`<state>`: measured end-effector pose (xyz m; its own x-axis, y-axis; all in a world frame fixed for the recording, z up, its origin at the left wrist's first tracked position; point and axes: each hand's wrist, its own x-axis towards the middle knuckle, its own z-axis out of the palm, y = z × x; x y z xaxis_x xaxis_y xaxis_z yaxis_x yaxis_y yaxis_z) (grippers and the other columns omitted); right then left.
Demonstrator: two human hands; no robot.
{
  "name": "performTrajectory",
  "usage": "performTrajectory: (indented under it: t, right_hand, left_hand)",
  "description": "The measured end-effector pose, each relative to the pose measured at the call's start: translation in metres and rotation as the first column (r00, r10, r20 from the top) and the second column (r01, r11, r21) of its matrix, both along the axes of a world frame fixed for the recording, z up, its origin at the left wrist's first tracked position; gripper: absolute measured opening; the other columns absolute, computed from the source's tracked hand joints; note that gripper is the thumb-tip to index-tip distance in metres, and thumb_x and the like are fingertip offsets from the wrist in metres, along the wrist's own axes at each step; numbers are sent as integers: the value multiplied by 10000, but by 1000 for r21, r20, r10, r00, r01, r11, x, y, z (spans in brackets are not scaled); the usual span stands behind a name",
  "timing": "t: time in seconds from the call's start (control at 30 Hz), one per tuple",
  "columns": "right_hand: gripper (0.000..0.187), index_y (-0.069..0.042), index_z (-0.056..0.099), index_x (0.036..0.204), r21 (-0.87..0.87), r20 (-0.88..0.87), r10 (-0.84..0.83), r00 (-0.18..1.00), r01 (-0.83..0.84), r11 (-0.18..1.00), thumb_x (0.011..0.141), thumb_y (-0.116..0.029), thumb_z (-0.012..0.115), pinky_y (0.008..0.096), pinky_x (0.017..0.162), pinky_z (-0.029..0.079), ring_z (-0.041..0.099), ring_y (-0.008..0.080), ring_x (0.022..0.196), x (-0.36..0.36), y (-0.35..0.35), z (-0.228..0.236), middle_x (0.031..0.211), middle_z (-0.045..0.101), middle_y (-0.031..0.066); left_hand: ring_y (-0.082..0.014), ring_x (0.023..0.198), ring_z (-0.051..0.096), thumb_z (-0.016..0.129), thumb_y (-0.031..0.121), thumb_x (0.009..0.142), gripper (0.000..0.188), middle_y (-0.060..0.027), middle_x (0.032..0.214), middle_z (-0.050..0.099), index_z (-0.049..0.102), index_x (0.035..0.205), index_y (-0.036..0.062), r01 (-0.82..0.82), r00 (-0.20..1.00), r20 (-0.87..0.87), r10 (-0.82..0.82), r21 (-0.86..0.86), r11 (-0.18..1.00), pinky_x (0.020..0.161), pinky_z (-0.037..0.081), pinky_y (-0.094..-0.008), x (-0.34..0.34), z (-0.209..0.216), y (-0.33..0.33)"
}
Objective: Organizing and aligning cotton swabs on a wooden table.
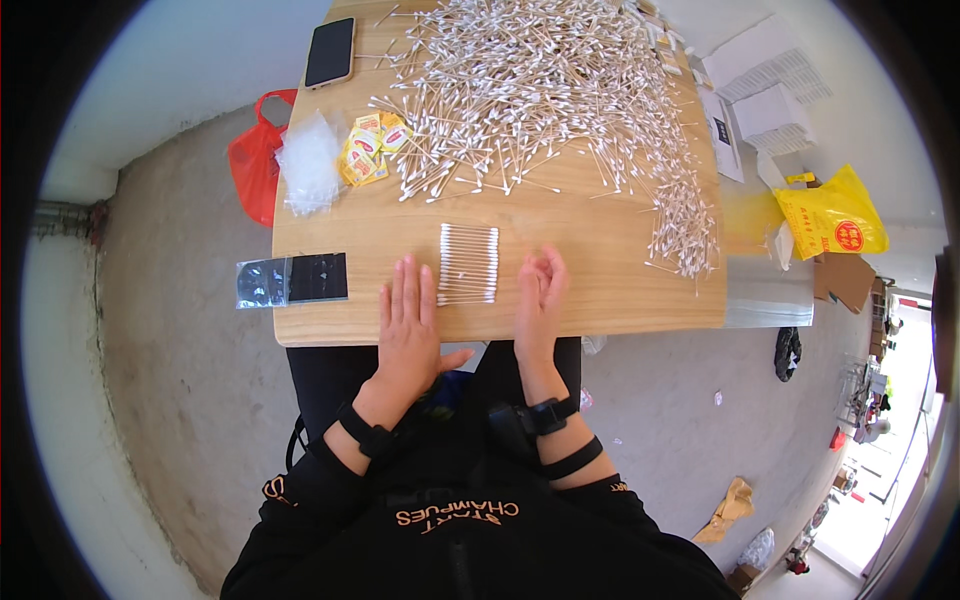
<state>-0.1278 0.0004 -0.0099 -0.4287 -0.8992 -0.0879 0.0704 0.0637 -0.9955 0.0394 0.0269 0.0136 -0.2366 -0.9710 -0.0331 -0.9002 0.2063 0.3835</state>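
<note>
A neat row of cotton swabs (468, 264), laid side by side like a ladder, lies on the wooden table (370, 225) in front of me. Just left of that row, my left hand (405, 310) rests flat near the table edge, fingers straight and thumb out, holding nothing. On the row's other side is my right hand (541, 295), its fingers curled together, with no swab sticking out of them. Farther back spreads a big loose heap of cotton swabs (540, 95), thinning out along the right side.
At the left are a black phone (330, 52), clear plastic bags (311, 165), yellow packets (368, 150) and a dark strip in clear film (318, 277). A red bag (255, 165) hangs beyond the left edge. A yellow bag (835, 215) lies at the right.
</note>
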Motion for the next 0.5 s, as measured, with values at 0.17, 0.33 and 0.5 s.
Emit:
performTrajectory:
  t: [0.17,0.33,0.5]
  right_hand:
    - [306,-1,530,1200,22,-232,98,968,-96,995,905,-45,600,255,806,482,537,133,921,-6,11,-3,1029,496,76]
    - [255,-7,573,1145,75,-233,161,959,-147,986,892,-28,594,265,776,489,548,132,870,-13,9,-2,1010,511,71]
    - [273,1,551,1177,79,-178,116,977,-104,991,914,-64,582,257,795,479,549,136,890,-10,8,-5,1019,512,74]
  left_hand:
    - [-323,1452,178,747,609,594,1190,-200,1554,198,249,1465,-30,253,967,-4,-253,-3,967,1155,172,-502,-8,8,3]
    - [-331,1449,183,711,627,632,1159,-201,1551,201,250,1460,-40,339,940,23,-340,21,940,1155,156,-513,-5,4,7]
    - [-342,1450,172,719,624,626,1170,-213,1551,189,243,1460,-44,337,941,33,-338,17,941,1151,157,-524,-7,6,3]
